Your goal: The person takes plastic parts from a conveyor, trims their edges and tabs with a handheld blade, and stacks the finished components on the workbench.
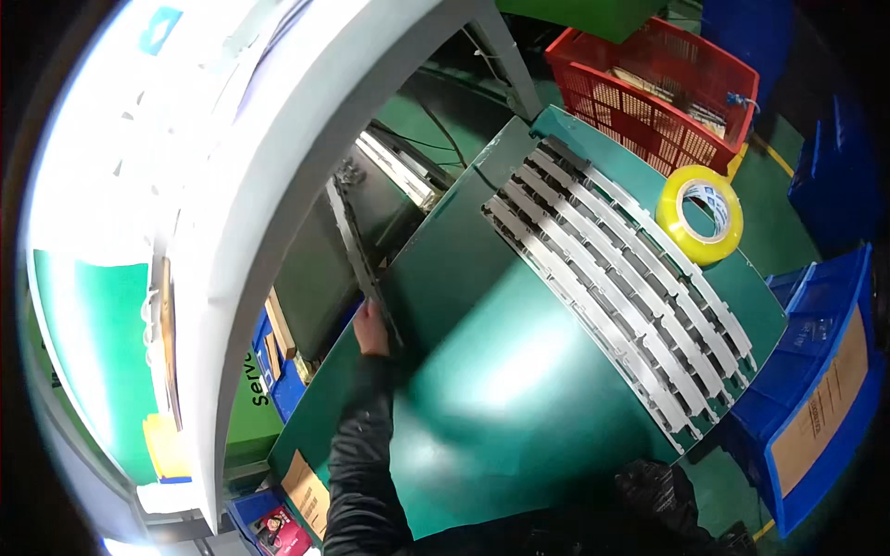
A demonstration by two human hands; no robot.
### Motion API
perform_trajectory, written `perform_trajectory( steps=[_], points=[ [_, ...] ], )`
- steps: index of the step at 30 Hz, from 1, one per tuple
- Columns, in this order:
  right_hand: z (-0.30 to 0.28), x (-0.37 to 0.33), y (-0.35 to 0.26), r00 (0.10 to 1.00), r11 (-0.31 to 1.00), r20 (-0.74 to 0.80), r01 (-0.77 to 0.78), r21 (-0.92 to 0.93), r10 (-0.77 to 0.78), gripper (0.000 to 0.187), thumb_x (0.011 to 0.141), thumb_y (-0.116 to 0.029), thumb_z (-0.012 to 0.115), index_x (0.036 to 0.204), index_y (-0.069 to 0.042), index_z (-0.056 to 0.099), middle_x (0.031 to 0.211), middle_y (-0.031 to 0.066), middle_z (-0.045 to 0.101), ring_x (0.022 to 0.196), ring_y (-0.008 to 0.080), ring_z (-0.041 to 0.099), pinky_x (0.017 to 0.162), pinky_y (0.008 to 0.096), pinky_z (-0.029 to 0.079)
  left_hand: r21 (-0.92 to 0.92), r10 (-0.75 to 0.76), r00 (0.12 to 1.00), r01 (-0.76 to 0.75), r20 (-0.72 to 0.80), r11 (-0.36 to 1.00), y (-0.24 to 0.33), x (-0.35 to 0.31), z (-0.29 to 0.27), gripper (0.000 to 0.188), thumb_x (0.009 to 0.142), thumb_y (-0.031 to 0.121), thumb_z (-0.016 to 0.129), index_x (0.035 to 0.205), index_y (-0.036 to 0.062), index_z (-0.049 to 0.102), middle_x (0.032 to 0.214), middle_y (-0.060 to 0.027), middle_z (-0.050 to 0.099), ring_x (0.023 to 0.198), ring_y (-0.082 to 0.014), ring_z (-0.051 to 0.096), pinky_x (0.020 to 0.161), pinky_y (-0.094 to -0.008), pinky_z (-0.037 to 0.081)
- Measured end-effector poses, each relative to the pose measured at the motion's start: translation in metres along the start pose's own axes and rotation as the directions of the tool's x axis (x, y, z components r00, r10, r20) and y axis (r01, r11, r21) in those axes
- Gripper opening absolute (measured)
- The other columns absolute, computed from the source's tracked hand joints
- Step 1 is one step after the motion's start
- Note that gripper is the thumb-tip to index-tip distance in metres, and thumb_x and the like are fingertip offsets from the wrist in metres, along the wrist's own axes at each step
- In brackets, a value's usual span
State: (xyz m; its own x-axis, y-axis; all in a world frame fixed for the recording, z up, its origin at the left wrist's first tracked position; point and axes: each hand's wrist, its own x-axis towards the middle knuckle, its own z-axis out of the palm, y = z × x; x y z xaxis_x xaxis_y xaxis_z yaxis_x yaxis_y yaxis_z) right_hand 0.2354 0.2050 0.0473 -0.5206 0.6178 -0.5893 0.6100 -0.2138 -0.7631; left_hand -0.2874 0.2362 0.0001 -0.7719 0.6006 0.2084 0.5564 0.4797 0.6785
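Held strip: 1 long, slim strip (350, 239), grey with a dark edge, slightly bowed; fine detail too small to read.
Strip position: left of centre of the frame, slanting from beside the hand toward the upper left.
Left hand (372, 329): bare, gripping the strip near its lower end.
Right hand: hidden; grip cannot be told. Dark sleeve (656, 493) at lower right.
Strip row: silver-grey slotted strips (616, 287) side by side, right of centre, on the green tabletop (473, 417).
Tape roll: yellow tape roll (731, 221), upper right, just beside the strip row.
Basket: red plastic basket (601, 97), upper right, beyond the tabletop.
Bin: blue bin (850, 463) with a brown cardboard panel (820, 408), right edge.
Obstruction: pale curved frame (269, 204) arches across the left, near the held strip's upper end, hiding part of the area behind.
Glare: bright reflection on the tabletop, mid-frame.
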Motion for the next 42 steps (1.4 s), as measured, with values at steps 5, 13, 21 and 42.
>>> perform_trajectory(
  steps=[5,13,21,42],
  points=[
    [0.031,0.000,0.074,0.981,0.979,-0.044,0.193,0.063,-0.191,0.008,0.078,-0.012,0.056,0.073,-0.006,0.055,0.064,0.0083,0.057,0.056,0.0189,0.055,0.050,0.0355,0.044,0.097,-0.144,0.974,0.128,0.174,0.987,0.042,-0.279,-0.096,0.024,0.085,0.014,0.045,0.066,-0.0001,0.044,0.062,-0.0137,0.041,0.059,-0.0267,0.041,0.056,-0.0362,0.034],
    [0.025,-0.003,0.023,0.995,0.891,0.091,-0.075,0.447,0.038,0.013,0.085,-0.010,0.050,0.073,-0.005,0.054,0.055,0.0015,0.050,0.040,0.0085,0.046,0.037,0.0230,0.037,0.355,0.024,0.999,-0.009,-0.040,0.935,0.083,-0.464,-0.182,0.014,0.078,0.009,0.045,0.065,0.0038,0.043,0.065,-0.0128,0.042,0.063,-0.0296,0.039,0.060,-0.0390,0.029],
    [0.102,0.037,-0.073,0.841,0.726,0.146,0.526,-0.443,-0.520,0.030,0.079,-0.032,0.054,0.097,-0.009,0.052,0.083,0.0159,0.059,0.079,0.0326,0.057,0.071,0.0406,0.045,0.631,0.082,0.961,0.109,-0.266,0.768,0.005,-0.379,-0.145,0.013,0.080,0.017,0.051,0.070,0.0076,0.050,0.070,-0.0084,0.050,0.071,-0.0273,0.048,0.064,-0.0396,0.035],
    [0.094,-0.065,-0.007,0.901,0.974,0.405,0.067,0.218,-0.153,0.015,0.081,-0.015,0.058,0.087,-0.002,0.056,0.069,0.0034,0.056,0.056,0.0119,0.054,0.047,0.0239,0.043,0.090,-0.496,0.860,0.507,-0.122,0.857,-0.011,-0.385,-0.141,0.067,0.065,0.031,0.069,0.115,-0.0047,0.043,0.105,-0.0208,0.050,0.097,-0.0312,0.051,0.084,-0.0361,0.041]
  ],
)
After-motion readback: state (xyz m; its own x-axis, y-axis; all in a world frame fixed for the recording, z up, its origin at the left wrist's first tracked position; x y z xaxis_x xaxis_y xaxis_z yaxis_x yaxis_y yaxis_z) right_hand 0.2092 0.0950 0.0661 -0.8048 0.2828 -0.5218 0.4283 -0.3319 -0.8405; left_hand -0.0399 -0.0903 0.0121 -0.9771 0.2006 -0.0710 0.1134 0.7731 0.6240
